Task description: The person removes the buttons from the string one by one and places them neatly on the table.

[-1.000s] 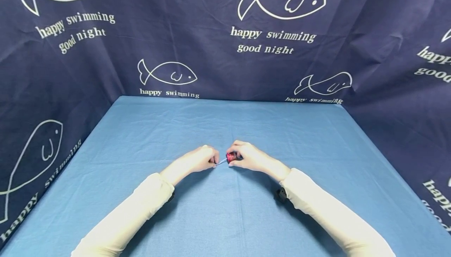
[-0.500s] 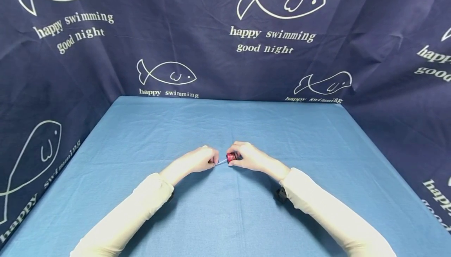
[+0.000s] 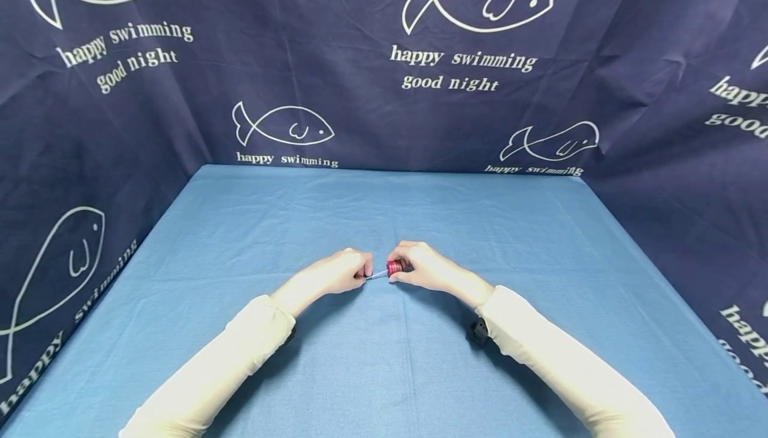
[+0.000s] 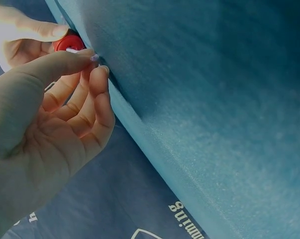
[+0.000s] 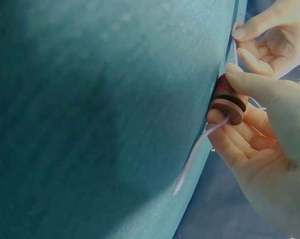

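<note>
My right hand (image 3: 429, 268) grips a short stack of red, button-like round discs (image 3: 394, 267) between thumb and fingers. A pale cord (image 5: 192, 152) runs through the stack. In the right wrist view its loose tail hangs from the middle of the pinkish-brown end disc (image 5: 228, 110). To the left, my left hand (image 3: 345, 270) pinches the cord between thumb and index finger. A short length of cord spans the small gap between the hands. The left wrist view shows the red face of the stack (image 4: 68, 43) just beyond my left fingertips.
A blue cloth (image 3: 384, 358) covers the table under both hands. Dark blue curtains (image 3: 372, 78) with white fish drawings and lettering stand behind and at both sides. Small black devices sit under the sleeves, the right one (image 3: 478, 333) showing most.
Both hands keep nearly the same place. The cord between them lies flatter and looks thinner than before, and the stack has shifted very slightly right with my right hand.
</note>
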`<action>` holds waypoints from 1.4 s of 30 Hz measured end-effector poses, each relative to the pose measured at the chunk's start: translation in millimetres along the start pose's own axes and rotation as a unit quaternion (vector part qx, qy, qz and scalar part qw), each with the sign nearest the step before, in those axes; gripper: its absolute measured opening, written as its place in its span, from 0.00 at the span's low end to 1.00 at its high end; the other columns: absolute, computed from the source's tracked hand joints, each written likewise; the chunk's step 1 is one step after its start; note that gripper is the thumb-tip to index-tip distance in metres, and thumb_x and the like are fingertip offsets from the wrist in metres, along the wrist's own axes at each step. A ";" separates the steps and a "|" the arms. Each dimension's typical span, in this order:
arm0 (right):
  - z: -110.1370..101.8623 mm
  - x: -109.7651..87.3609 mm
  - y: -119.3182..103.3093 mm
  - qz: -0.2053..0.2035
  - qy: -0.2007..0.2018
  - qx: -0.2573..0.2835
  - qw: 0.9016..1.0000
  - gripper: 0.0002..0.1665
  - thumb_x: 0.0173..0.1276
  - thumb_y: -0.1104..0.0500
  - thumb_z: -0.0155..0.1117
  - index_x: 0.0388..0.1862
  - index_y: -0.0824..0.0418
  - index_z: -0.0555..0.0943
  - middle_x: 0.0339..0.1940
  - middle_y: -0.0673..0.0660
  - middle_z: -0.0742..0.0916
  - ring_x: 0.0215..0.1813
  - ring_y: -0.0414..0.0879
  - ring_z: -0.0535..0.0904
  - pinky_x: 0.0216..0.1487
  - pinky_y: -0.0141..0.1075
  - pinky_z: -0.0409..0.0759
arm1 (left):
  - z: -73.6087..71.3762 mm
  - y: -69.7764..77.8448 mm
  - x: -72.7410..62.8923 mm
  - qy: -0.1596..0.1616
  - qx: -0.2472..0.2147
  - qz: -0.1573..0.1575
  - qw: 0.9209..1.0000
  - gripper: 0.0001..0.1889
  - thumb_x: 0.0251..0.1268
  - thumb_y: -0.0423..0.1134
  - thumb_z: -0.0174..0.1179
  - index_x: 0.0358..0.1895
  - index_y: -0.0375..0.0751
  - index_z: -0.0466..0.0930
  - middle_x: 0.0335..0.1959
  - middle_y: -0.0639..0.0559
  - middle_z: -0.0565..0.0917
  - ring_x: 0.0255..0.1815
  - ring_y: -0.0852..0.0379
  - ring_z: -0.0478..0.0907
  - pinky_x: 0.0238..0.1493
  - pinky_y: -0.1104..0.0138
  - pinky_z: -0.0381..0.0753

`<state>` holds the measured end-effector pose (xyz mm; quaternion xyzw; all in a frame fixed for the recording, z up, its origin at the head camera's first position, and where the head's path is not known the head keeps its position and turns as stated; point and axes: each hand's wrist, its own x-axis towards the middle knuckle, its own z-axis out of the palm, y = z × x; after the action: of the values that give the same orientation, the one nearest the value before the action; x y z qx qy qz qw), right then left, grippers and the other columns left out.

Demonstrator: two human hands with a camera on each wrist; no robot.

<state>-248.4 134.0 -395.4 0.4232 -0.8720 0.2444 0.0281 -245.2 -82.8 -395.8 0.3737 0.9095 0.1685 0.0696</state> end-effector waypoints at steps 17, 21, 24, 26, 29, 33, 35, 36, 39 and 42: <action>-3.0 -0.8 -0.2 0.036 -0.010 0.056 0.998 0.15 0.54 0.62 0.73 0.40 0.66 0.83 0.31 0.57 0.81 0.31 0.44 0.78 0.36 0.30 0.81 | 0.1 -1.2 -0.8 -0.003 -0.009 -0.003 1.000 0.06 0.57 0.27 0.59 0.34 0.41 0.74 0.24 0.55 0.75 0.25 0.63 0.70 0.30 0.72 0.72; -3.9 -1.3 0.9 0.039 -0.009 0.055 0.998 0.15 0.53 0.61 0.73 0.39 0.65 0.84 0.31 0.57 0.82 0.31 0.43 0.77 0.35 0.28 0.80 | 0.1 -1.5 -0.9 -0.004 -0.012 -0.005 1.000 0.06 0.58 0.27 0.59 0.35 0.41 0.74 0.24 0.55 0.75 0.25 0.63 0.70 0.30 0.72 0.72; -5.1 -2.2 2.0 0.040 -0.002 0.055 0.998 0.15 0.53 0.60 0.73 0.39 0.64 0.84 0.31 0.56 0.82 0.31 0.42 0.77 0.34 0.27 0.79 | -0.1 -1.7 -1.0 -0.002 -0.013 -0.005 1.000 0.06 0.58 0.27 0.59 0.35 0.41 0.74 0.23 0.55 0.75 0.25 0.63 0.69 0.30 0.72 0.72; -6.4 -3.0 2.6 0.037 0.006 0.054 0.998 0.15 0.53 0.60 0.73 0.39 0.64 0.84 0.31 0.56 0.82 0.31 0.42 0.77 0.33 0.28 0.79 | -0.5 -1.6 -0.9 0.000 -0.014 -0.005 1.000 0.06 0.58 0.27 0.59 0.35 0.41 0.74 0.23 0.55 0.75 0.25 0.63 0.69 0.29 0.72 0.72; -7.8 -4.0 3.7 0.031 0.017 0.049 0.998 0.15 0.52 0.60 0.74 0.39 0.64 0.84 0.31 0.56 0.82 0.30 0.42 0.77 0.33 0.29 0.78 | -1.2 -1.4 -1.0 -0.002 -0.016 -0.008 1.000 0.06 0.58 0.27 0.59 0.35 0.41 0.74 0.23 0.54 0.75 0.25 0.62 0.69 0.30 0.71 0.72; -8.6 -4.4 5.5 0.031 0.023 0.040 0.998 0.15 0.52 0.59 0.74 0.39 0.63 0.84 0.30 0.55 0.82 0.29 0.42 0.76 0.32 0.29 0.76 | -1.5 -2.0 -0.9 -0.007 -0.018 -0.013 1.000 0.06 0.59 0.27 0.59 0.36 0.41 0.74 0.24 0.54 0.75 0.25 0.62 0.69 0.30 0.70 0.72; -8.7 -4.1 6.4 0.033 0.023 0.038 0.998 0.15 0.52 0.59 0.74 0.39 0.63 0.84 0.30 0.55 0.82 0.29 0.41 0.75 0.31 0.28 0.75 | -1.3 -2.6 -0.9 -0.004 -0.015 -0.010 1.000 0.06 0.59 0.27 0.59 0.37 0.40 0.74 0.24 0.54 0.75 0.25 0.62 0.69 0.30 0.71 0.72; -8.8 -4.0 6.5 0.035 0.023 0.037 0.998 0.15 0.52 0.59 0.74 0.39 0.62 0.84 0.30 0.55 0.82 0.29 0.41 0.75 0.31 0.27 0.75 | -1.4 -2.9 -1.0 -0.002 -0.014 -0.007 1.000 0.06 0.59 0.27 0.59 0.37 0.40 0.74 0.23 0.54 0.75 0.24 0.62 0.69 0.29 0.71 0.72; -10.1 -3.8 6.3 0.038 0.022 0.038 0.998 0.15 0.53 0.58 0.74 0.39 0.62 0.84 0.31 0.55 0.82 0.29 0.40 0.75 0.31 0.27 0.75 | -2.1 -3.5 -1.3 0.015 -0.011 0.004 1.000 0.06 0.58 0.27 0.59 0.38 0.38 0.76 0.23 0.54 0.74 0.24 0.63 0.68 0.29 0.72 0.71; -12.7 -4.0 4.5 0.037 0.028 0.043 0.998 0.15 0.54 0.59 0.73 0.40 0.63 0.84 0.31 0.55 0.83 0.30 0.40 0.76 0.32 0.28 0.76 | -2.8 -4.7 -1.8 0.040 -0.009 0.015 0.999 0.07 0.60 0.30 0.59 0.41 0.37 0.78 0.24 0.54 0.74 0.24 0.63 0.67 0.30 0.73 0.71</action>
<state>-251.2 145.0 -387.1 0.3849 -0.8744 0.2943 0.0250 -247.6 -87.9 -394.9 0.3792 0.9044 0.1924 0.0344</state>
